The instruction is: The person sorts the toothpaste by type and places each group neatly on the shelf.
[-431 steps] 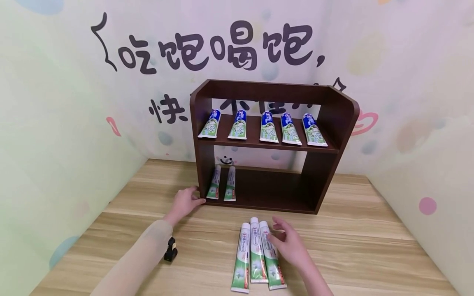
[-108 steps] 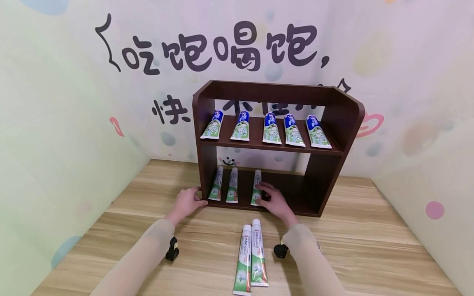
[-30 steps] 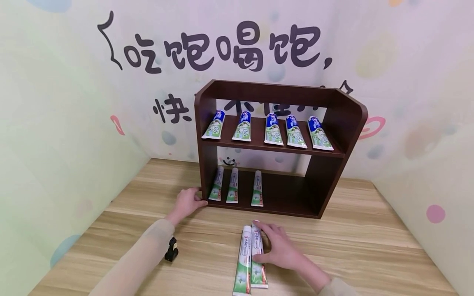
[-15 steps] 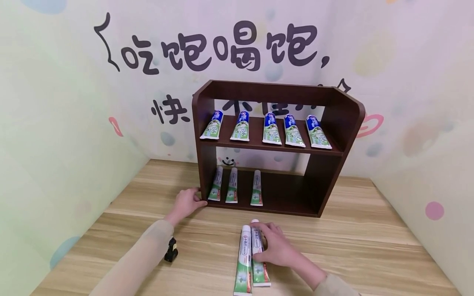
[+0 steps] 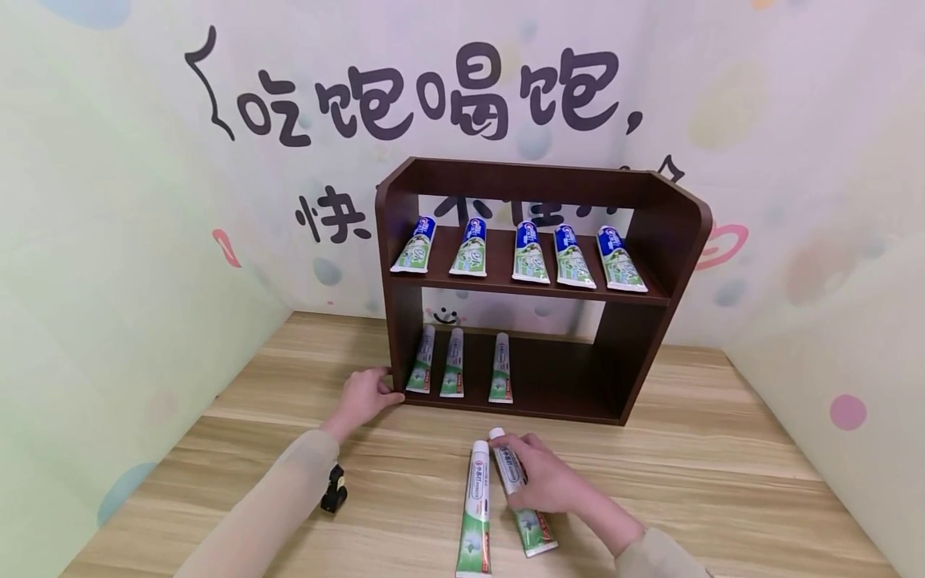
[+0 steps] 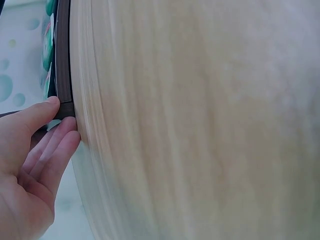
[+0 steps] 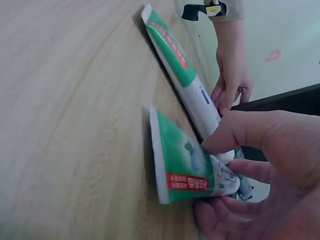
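My right hand grips a white-and-green toothpaste tube between thumb and fingers, its foot end swung out to the right. In the right wrist view this tube is tilted across the fingers. A second such toothpaste tube lies on the table just left of it. At the lower left front corner of the dark brown shelf, my left hand pinches the upright's edge, with the thumb in front and the fingers at the side. The left wrist view shows the thumb and fingertips on that shelf corner.
Three white-and-green tubes lie on the lower shelf level, spaced unevenly toward the left. Several blue-and-green Crest tubes lie along the upper level. The wooden table meets printed walls on the left, back and right.
Earlier, the right hand set a third tube on the lower level, then came back to the table tubes. Now the held tube has turned away from its neighbour. The left hand stays put.
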Tool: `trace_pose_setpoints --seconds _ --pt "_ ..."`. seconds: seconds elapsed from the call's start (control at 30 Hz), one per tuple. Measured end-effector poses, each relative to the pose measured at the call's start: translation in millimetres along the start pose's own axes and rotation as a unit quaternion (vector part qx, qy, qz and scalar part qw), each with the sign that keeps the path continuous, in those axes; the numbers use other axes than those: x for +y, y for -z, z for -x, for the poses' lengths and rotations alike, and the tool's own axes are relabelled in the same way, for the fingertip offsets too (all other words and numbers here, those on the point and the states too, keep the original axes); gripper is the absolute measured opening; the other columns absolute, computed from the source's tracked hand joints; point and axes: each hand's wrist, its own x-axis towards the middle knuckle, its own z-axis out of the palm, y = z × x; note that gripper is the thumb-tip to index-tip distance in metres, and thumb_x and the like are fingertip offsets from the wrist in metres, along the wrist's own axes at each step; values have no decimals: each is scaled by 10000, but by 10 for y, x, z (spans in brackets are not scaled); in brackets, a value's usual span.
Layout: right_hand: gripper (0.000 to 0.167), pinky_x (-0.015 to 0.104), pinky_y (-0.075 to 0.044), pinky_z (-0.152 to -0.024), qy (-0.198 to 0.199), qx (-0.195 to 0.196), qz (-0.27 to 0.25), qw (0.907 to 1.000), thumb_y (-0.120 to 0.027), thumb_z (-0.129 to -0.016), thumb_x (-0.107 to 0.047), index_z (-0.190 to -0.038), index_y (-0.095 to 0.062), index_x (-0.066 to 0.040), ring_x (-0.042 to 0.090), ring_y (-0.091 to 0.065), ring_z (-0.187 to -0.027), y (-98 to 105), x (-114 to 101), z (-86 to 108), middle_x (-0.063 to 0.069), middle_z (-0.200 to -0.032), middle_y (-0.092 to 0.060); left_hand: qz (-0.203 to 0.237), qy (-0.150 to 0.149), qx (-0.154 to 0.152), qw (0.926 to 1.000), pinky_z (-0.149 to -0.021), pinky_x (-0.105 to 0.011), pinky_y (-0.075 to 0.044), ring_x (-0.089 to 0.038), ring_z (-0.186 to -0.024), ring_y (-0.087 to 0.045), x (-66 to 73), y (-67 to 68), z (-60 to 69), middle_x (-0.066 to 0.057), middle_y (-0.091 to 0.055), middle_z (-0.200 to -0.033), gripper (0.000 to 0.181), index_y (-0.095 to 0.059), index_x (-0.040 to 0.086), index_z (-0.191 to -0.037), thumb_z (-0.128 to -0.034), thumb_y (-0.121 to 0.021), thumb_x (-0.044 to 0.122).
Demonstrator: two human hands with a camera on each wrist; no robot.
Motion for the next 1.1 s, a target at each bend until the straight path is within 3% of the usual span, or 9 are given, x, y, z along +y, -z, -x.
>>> trace_pose_setpoints --seconds 0.2,0.4,0.5,0.83,1.0,1.1 --pt "849 466 -522 -779 -24 48 172 9998 -797 -644 -99 -1426 -486 -213 271 -555 -1036 8 -25 43 164 -1257 -517 -8 -5 23 10000 -846 -497 -544 -296 -777 -735 -17 -4 -11 -145 -760 -801 506 -634 -97 -1185 -804 -803 190" --pt "870 360 -503 -660 -89 156 56 9998 -778 -633 -62 -1439 -471 -171 243 -556 -912 -14 -31 62 202 -1229 -509 25 10 -49 10000 -838 -493 -547 -291 -773 -733 -17 8 -3 -146 -759 -801 504 -632 -101 -1187 -803 -801 178" --pt "871 340 -494 -674 -36 135 -50 9999 -787 -627 -80 -1435 -474 -176 228 -545 -902 -26 4 43 194 -1215 -499 39 31 -50 10000 -840 -489 -548 -288 -769 -733 -13 13 2 -145 -759 -800 509 -631 -102 -1189 -801 -802 178" --pt "798 318 -493 -710 29 -328 -1068 9937 -843 -660 -98 -1376 -516 -232 237 -533 -923 57 166 -20 185 -1177 -446 163 105 -129 9997 -844 -480 -556 -272 -760 -737 -12 -6 22 -151 -761 -811 529 -621 -113 -1202 -801 -803 180" --pt "759 291 -539 -640 -39 -871 -1874 9784 -781 -728 1 -1404 -489 -182 247 -592 -900 143 244 -65 219 -1259 -374 241 65 -86 9997 -832 -482 -562 -285 -759 -742 0 7 24 -169 -761 -818 518 -623 -125 -1194 -804 -799 167" --pt "753 289 -546 -628 -32 -990 -2042 9739 -765 -736 18 -1410 -480 -162 240 -601 -887 165 266 -77 225 -1269 -353 226 53 -75 9997 -857 -486 -556 -288 -771 -746 -2 14 20 -171 -763 -828 522 -619 -130 -1197 -807 -795 170"
